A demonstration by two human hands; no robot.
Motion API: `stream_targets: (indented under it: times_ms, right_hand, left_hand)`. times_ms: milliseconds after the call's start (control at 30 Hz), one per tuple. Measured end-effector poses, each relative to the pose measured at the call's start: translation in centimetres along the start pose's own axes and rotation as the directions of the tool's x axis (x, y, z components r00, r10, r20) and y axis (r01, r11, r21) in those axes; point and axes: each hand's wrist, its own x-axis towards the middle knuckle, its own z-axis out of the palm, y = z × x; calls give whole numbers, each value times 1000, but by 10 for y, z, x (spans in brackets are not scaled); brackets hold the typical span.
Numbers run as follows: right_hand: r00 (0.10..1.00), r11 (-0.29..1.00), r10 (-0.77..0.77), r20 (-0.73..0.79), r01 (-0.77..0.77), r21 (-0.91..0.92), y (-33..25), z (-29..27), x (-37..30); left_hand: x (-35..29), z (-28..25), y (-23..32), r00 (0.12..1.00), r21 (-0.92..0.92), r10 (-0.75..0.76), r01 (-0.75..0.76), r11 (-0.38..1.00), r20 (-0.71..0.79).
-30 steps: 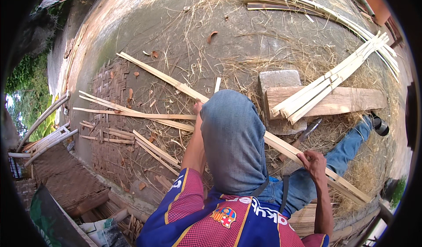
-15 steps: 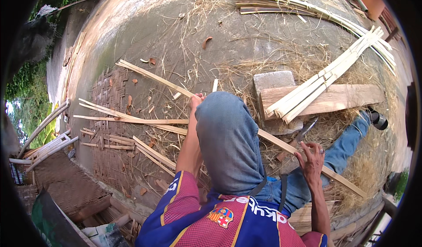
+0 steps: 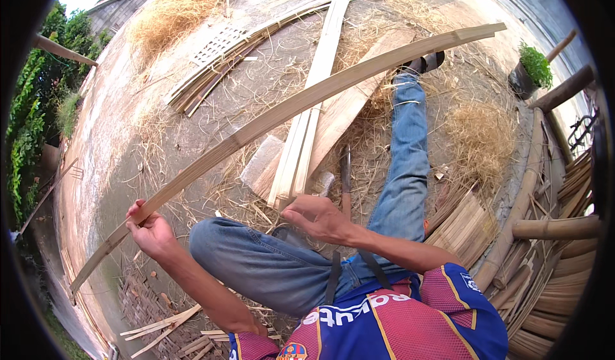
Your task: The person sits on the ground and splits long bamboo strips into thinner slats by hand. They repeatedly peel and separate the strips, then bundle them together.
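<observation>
My left hand pinches a long, flat bamboo strip near its lower left end. The strip rises in a curve across the view to the far right, passing above a bundle of pale bamboo strips. That bundle rests on a wooden plank. At the bundle's near end, my right hand has its fingers curled together, with the fingertips close to the strip ends. Whether it grips one of them cannot be made out. A knife lies just beyond the right hand.
A concrete block props the plank's near end. More strips lie beyond, with straw-like shavings about. A split-bamboo stack stands by my outstretched leg. Thin strips lie on a woven mat at lower left. A potted plant stands far right.
My view has turned to the right. The strip that ran low beneath my raised knee is now lifted in front of me. My right hand has left it and moved to the bundle's end.
</observation>
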Motion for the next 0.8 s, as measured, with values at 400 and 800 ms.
stream_targets:
  times_ms: [400, 800]
  right_hand:
    - [989, 785, -82, -122, 139, 603, -20, 85, -13]
    - [973, 182, 212, -89, 50, 982, -51, 117, 6]
  left_hand:
    - [-271, 146, -201, 949, 214, -314, 313, 925, -31]
    - [-291, 135, -223, 928, 198, -372, 369, 908, -25]
